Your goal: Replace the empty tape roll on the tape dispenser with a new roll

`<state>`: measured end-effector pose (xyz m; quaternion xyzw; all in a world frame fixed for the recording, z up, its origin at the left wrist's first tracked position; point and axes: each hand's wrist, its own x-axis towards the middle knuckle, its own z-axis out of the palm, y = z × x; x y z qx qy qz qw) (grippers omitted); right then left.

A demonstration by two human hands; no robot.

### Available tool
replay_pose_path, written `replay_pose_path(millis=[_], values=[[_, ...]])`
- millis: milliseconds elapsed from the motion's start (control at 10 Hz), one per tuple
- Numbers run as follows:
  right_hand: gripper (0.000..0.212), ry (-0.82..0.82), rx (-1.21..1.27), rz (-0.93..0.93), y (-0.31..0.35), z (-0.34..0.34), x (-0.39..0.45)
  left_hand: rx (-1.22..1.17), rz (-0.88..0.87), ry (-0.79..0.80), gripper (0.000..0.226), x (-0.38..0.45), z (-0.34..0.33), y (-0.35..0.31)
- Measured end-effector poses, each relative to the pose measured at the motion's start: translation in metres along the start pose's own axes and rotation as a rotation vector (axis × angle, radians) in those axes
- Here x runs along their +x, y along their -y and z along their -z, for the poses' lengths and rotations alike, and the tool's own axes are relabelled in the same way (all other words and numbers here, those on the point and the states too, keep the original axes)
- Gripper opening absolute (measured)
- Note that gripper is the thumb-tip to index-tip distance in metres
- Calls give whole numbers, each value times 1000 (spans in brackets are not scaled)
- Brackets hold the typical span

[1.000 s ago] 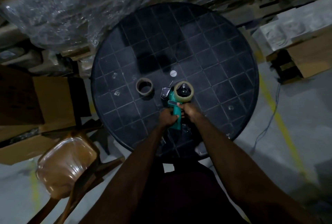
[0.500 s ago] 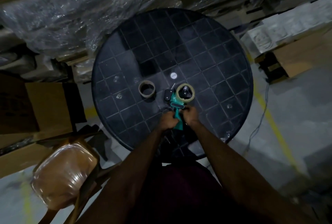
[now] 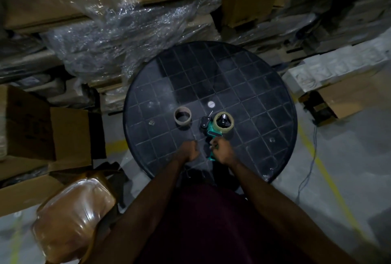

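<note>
**Q:** So where's the new roll (image 3: 223,123) at, and why is everything laid out like that?

**A:** Well, the new roll is already seated on the hub of the green tape dispenser (image 3: 211,134), which is laid flat on the round black counter (image 3: 264,94), probably so the roll could be pushed on from above. The empty cardboard core (image 3: 183,116) has been set aside just left of it, well clear of the work. The handle end of the dispenser is gripped by the right hand (image 3: 223,152), fingers curled shut around it, likely to keep it from sliding. The left hand (image 3: 190,150) is held beside the handle in a loose fist; whether a thin strip of tape is pinched in it can't be told in this dim light. Threading the tape end is judged to be what's left.

**Q:** Any brand names readable?

**A:** Nothing legible. Dark print is seen on a cardboard box (image 3: 33,124) at left, but it's too blurred to be read.
</note>
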<state>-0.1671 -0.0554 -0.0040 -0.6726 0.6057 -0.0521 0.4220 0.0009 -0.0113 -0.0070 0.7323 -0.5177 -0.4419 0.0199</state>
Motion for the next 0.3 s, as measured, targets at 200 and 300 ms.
replay_pose_path(millis=[200,300], values=[[36,36,-430,115,16,12,-14,115,-44,-20,41,-16,9,11],[37,76,-520,107,17,10,-20,141,-54,5,43,-18,5,15]])
